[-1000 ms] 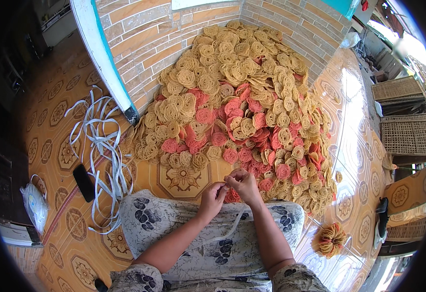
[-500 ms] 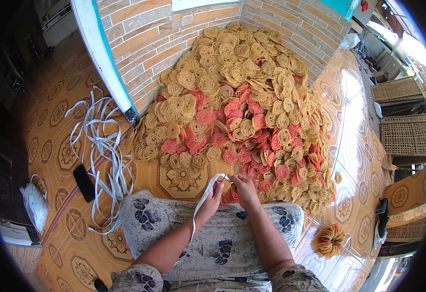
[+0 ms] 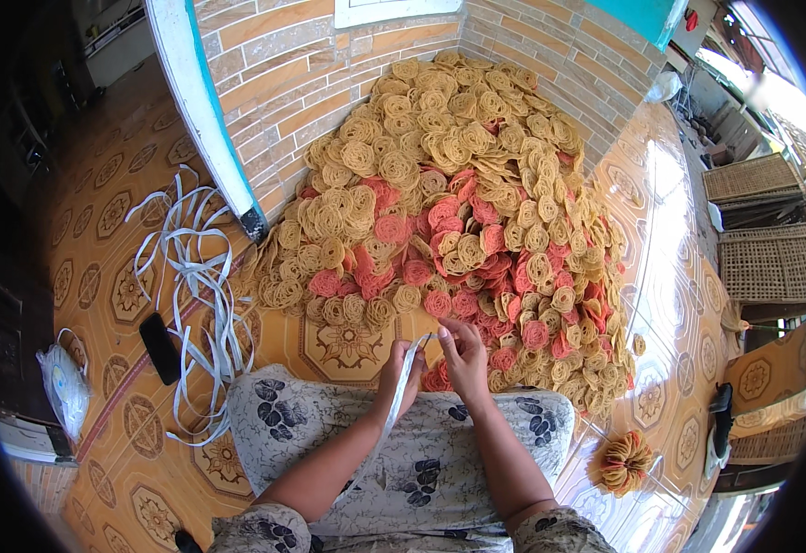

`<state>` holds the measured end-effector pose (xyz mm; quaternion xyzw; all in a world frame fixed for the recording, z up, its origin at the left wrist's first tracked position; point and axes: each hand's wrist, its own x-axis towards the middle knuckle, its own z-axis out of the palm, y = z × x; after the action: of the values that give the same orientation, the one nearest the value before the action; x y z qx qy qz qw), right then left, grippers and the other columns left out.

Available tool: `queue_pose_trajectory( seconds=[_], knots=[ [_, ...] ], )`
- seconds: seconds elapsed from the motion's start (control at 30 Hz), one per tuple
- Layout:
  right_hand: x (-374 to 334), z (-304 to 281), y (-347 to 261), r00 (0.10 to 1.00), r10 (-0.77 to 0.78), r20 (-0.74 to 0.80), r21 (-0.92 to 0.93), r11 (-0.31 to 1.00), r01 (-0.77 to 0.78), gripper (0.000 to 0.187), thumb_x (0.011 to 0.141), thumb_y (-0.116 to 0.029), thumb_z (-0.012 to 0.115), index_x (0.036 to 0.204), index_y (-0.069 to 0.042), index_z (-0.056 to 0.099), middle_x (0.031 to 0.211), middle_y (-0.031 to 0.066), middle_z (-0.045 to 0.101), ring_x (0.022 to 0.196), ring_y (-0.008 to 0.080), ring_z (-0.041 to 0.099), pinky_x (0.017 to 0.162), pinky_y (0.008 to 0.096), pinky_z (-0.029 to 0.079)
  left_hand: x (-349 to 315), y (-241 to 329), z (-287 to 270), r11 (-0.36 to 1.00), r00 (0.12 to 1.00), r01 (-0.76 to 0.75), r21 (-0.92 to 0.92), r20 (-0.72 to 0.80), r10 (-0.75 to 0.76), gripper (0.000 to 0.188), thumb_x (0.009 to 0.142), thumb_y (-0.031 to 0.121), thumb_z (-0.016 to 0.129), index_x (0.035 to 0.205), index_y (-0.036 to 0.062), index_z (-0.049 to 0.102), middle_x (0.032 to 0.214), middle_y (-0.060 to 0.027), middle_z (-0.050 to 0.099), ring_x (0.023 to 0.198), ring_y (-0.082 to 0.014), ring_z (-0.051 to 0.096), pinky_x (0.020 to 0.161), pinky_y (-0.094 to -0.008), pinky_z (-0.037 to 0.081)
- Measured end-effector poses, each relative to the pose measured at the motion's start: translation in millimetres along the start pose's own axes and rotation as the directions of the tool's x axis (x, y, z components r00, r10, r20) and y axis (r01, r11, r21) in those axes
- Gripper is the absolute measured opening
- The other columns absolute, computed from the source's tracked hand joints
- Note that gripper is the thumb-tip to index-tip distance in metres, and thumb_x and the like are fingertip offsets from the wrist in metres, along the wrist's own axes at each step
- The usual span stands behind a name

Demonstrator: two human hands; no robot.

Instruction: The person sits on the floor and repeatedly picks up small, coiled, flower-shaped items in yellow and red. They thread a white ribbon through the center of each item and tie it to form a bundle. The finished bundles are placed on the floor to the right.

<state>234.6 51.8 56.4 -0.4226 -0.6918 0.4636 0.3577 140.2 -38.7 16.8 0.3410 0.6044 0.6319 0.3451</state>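
Observation:
My left hand (image 3: 399, 380), above my lap, is closed on a long white flat strap (image 3: 397, 398). The strap's end comes up between its fingers, and the rest trails down over the patterned cloth (image 3: 504, 442) across my knees. Close beside it, my right hand (image 3: 464, 361) holds its thumb and fingers in a pinch at the strap's tip. A thin bluish sliver shows between the two hands; what it is I cannot make out. Just beyond my hands lies a large heap of flat round coils of thin strands (image 3: 398, 168), mostly yellow, some pinkish red.
Left of me, a tangle of white straps (image 3: 202, 286) lies on the patterned tile floor beside a black phone (image 3: 159, 348) and a clear plastic bag (image 3: 64, 392). To the right sits a ring-shaped bundle of coils (image 3: 624, 463). Brick walls (image 3: 274, 92) back the heap; woven racks (image 3: 764, 263) stand far right.
My right hand has turned, its fingers more raised and slightly apart from my left. The strap's end, earlier bent over between both hands, now stands up from the left hand. The view shifted slightly.

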Motion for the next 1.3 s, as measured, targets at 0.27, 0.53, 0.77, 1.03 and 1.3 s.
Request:
queue_pose_trajectory(
  seconds=[0.27, 0.53, 0.77, 1.03, 1.3],
  knots=[
    [0.7, -1.8, 5.8, 0.955, 0.218, 0.202, 0.112, 0.963, -0.244, 0.021, 0.092, -0.017, 0.067, 0.092, 0.004, 0.069, 0.075, -0.0004, 0.062, 0.065, 0.0048, 0.050, 0.057, 0.0227, 0.040, 6.7, 7.4, -19.6, 0.686, 0.884, 0.464, -0.560, 0.240, -0.402, 0.033, 0.104, 0.038, 0.041, 0.112, 0.0065, 0.046, 0.102, -0.0107, 0.065, 0.087, -0.0177, 0.063, 0.077, -0.0306, 0.050],
    [11.7, -17.9, 15.3, 0.906, 0.267, 0.327, 0.114, 0.941, -0.319, 0.026, 0.090, -0.019, 0.069, 0.101, 0.005, 0.070, 0.079, 0.0029, 0.067, 0.070, 0.0081, 0.057, 0.064, 0.0243, 0.046, 6.2, 8.7, -24.6, 0.937, 0.946, 0.043, 0.347, 0.288, -0.150, 0.035, 0.104, 0.035, 0.041, 0.104, 0.0023, 0.052, 0.084, -0.0136, 0.064, 0.070, -0.0223, 0.063, 0.064, -0.0337, 0.051],
    [12.6, -17.0, 25.3, 0.907, 0.289, 0.306, 0.241, 0.899, -0.367, 0.022, 0.090, -0.013, 0.068, 0.104, 0.004, 0.070, 0.085, 0.0031, 0.068, 0.075, 0.0078, 0.058, 0.068, 0.0223, 0.046, 2.0, -1.8, -20.2, 0.947, 0.906, 0.104, 0.302, 0.363, -0.216, 0.032, 0.106, 0.029, 0.038, 0.090, 0.0044, 0.052, 0.067, -0.0001, 0.051, 0.052, -0.0111, 0.048, 0.050, -0.0281, 0.042],
    [17.9, -15.9, 24.1, 0.960, 0.154, 0.236, 0.311, 0.924, -0.224, 0.016, 0.089, -0.005, 0.067, 0.102, 0.004, 0.070, 0.082, 0.0033, 0.069, 0.074, 0.0078, 0.060, 0.066, 0.0225, 0.047, -1.0, 8.6, -20.5, 0.854, 0.833, 0.492, -0.168, 0.376, -0.406, 0.031, 0.106, 0.036, 0.037, 0.091, 0.0116, 0.048, 0.067, 0.0073, 0.031, 0.051, -0.0037, 0.027, 0.045, -0.0214, 0.026],
    [22.5, -24.4, 11.7, 0.979, -0.194, 0.054, -0.182, 0.962, 0.201, 0.014, 0.083, 0.001, 0.064, 0.095, 0.000, 0.071, 0.081, 0.0149, 0.068, 0.069, 0.0222, 0.066, 0.065, 0.0311, 0.051, 1.3, 24.8, -23.5, 0.769, 0.763, 0.601, -0.216, 0.442, -0.472, 0.035, 0.105, 0.042, 0.038, 0.088, 0.0131, 0.046, 0.065, 0.0089, 0.030, 0.050, -0.0027, 0.027, 0.043, -0.0199, 0.024]
  ],
)
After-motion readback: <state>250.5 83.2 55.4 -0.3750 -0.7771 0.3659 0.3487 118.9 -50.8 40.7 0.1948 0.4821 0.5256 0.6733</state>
